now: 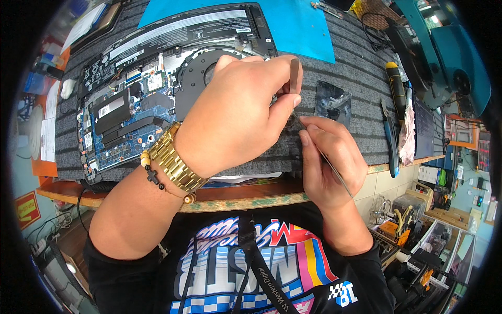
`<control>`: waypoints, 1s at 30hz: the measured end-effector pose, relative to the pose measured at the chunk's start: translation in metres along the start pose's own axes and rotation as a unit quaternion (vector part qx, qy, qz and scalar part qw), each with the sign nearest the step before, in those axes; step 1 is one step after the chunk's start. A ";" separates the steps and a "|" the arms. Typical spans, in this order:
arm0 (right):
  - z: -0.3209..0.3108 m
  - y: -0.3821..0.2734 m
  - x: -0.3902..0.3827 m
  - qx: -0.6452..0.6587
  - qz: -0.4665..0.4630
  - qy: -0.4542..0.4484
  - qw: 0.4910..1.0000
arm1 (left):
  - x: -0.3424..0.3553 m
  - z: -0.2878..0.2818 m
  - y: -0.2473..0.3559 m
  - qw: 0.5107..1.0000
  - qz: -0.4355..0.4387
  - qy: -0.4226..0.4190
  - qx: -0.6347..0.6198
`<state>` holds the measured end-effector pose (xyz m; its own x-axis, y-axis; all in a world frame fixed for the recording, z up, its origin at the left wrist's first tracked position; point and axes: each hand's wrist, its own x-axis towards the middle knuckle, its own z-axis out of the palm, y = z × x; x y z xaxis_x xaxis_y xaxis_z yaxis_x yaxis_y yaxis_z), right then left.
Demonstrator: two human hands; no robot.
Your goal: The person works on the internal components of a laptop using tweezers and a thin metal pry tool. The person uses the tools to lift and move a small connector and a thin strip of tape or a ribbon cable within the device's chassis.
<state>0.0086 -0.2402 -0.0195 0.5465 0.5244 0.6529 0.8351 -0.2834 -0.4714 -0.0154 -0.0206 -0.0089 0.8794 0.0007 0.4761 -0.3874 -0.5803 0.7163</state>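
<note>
My left hand (235, 110), with a gold watch and a beaded bracelet at its wrist, is held above the opened laptop (149, 102). Its thumb and forefinger pinch a flat greyish-brown strip (295, 73). To its right and lower, my right hand (334, 157) is closed around a slim metal tool (334, 170), which slants from the left fingertips down across the palm. Whether strip and tool are one piece I cannot tell. My left hand partly covers the laptop's black fan (191, 83). Beyond that lies the long black battery (183, 39).
A small dark plastic pouch (333, 102) lies on the striped grey mat (355, 70). Pliers (389, 141) and a yellow-and-black screwdriver (396, 91) lie at the right. A blue sheet (303, 29) is at the back. The worn wooden table edge (246, 201) runs before me.
</note>
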 end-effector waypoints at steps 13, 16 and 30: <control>0.000 0.001 -0.001 0.005 -0.004 -0.001 1.000 | -0.001 0.000 0.000 1.000 0.006 -0.010 0.020; 0.000 0.000 -0.001 0.011 -0.002 0.004 1.000 | -0.001 0.000 -0.001 0.997 0.044 0.005 0.062; 0.001 0.001 0.001 0.005 -0.009 0.008 1.000 | 0.000 0.000 -0.001 0.999 0.037 0.002 0.034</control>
<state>0.0094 -0.2390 -0.0199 0.5321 0.5159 0.6714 0.8445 -0.2656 -0.4651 -0.0147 -0.0203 -0.0098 0.8475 -0.0405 0.5292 -0.4315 -0.6332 0.6425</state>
